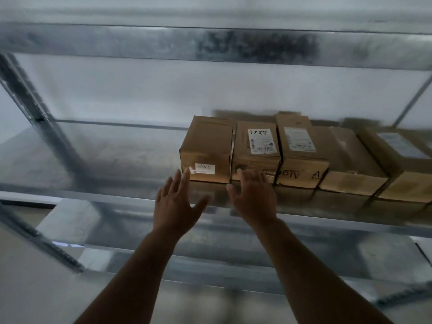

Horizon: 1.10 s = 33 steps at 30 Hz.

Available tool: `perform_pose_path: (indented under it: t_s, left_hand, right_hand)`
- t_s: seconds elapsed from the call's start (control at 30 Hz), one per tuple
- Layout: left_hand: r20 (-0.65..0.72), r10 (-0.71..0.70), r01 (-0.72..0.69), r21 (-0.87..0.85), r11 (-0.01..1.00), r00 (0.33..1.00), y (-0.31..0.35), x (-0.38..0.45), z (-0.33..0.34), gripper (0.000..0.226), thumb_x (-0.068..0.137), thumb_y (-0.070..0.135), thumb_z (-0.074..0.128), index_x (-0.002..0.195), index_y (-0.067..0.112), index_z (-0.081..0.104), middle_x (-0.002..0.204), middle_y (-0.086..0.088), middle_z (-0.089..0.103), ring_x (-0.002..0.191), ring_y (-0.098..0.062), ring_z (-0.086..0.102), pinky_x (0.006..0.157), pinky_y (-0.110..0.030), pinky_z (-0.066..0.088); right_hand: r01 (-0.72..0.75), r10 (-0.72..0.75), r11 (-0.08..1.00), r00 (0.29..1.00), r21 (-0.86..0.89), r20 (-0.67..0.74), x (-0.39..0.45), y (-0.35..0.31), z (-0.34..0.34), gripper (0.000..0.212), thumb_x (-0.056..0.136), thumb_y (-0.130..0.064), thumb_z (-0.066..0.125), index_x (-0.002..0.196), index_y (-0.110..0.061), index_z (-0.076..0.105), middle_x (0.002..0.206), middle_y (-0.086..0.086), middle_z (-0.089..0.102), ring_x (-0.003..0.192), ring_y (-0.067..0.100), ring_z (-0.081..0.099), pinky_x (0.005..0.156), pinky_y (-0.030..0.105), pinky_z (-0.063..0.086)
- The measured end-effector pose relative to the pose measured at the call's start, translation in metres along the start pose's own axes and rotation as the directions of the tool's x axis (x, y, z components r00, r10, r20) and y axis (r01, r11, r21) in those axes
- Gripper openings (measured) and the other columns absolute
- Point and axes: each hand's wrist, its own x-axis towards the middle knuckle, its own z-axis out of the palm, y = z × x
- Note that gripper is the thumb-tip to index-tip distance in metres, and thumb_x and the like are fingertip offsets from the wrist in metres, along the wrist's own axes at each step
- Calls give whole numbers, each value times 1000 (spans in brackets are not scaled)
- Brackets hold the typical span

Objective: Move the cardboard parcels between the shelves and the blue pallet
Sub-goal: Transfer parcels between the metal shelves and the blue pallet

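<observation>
Several brown cardboard parcels stand in a row on the metal shelf [112,160], on its right half. The leftmost parcel [208,148] has a small white label on its front. Beside it is a second parcel [256,148] with a white shipping label on top, then a third parcel [301,148]. My left hand [175,206] is open with spread fingers, just in front of the leftmost parcel's lower left corner. My right hand [254,197] is open too, its fingertips at the front face of the second parcel. Neither hand grips anything. The blue pallet is out of view.
A galvanised beam [210,45] of the shelf above crosses the top of the view. A slanted upright post [35,106] stands at the left. The shelf's front edge [117,202] runs under my wrists, with a lower shelf level [210,265] beneath. More parcels [397,164] extend to the right.
</observation>
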Motion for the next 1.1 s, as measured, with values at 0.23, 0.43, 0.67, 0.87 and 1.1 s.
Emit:
perform_pose_path:
  t_s: [0.23, 0.43, 0.67, 0.87, 1.1]
  left_hand:
    - [31, 22, -17, -171, 985, 999, -17, 87, -9, 81, 87, 58, 46, 149, 17, 13, 155, -9, 21, 140, -31, 24, 108, -46, 29]
    - [236, -77, 174, -429, 886, 969, -24, 141, -17, 54, 97, 41, 41, 139, 8, 35, 138, -17, 47, 121, -31, 48, 87, -30, 35]
    - [261, -48, 198, -587, 785, 964, -50, 148, -21, 39, 98, 34, 41, 125, 7, 52, 110, -15, 62, 95, -26, 60, 85, -41, 50]
    - [344, 3, 227, -627, 745, 939, -74, 139, -28, 59, 95, 27, 51, 146, 9, 26, 122, -18, 58, 104, -30, 60, 94, -48, 48]
    - [464, 150, 285, -735, 615, 873, -94, 126, -31, 74, 93, 13, 54, 150, 23, 8, 144, -13, 41, 121, -28, 50, 99, -41, 43]
  right_hand:
    - [-126, 128, 991, 991, 51, -43, 51, -14, 17, 35, 96, -34, 46, 116, -7, 58, 109, 13, 62, 98, 21, 57, 74, 25, 37]
    - [-212, 215, 975, 975, 68, -46, 85, -35, 30, 31, 98, -29, 45, 116, -7, 57, 106, 12, 62, 96, 22, 58, 73, 25, 34]
    - [-338, 345, 937, 935, 94, -81, 93, -56, 45, 38, 97, -34, 47, 124, -9, 56, 113, 12, 63, 103, 24, 59, 76, 28, 36]
    - [-364, 376, 855, 926, 368, 44, 78, -61, 49, 30, 94, -25, 53, 119, -9, 58, 97, 2, 60, 74, 5, 51, 55, 10, 32]
    - [-408, 283, 672, 913, 618, 295, 54, -72, 35, 58, 95, -10, 45, 147, -21, 23, 136, 10, 45, 114, 18, 49, 95, 35, 46]
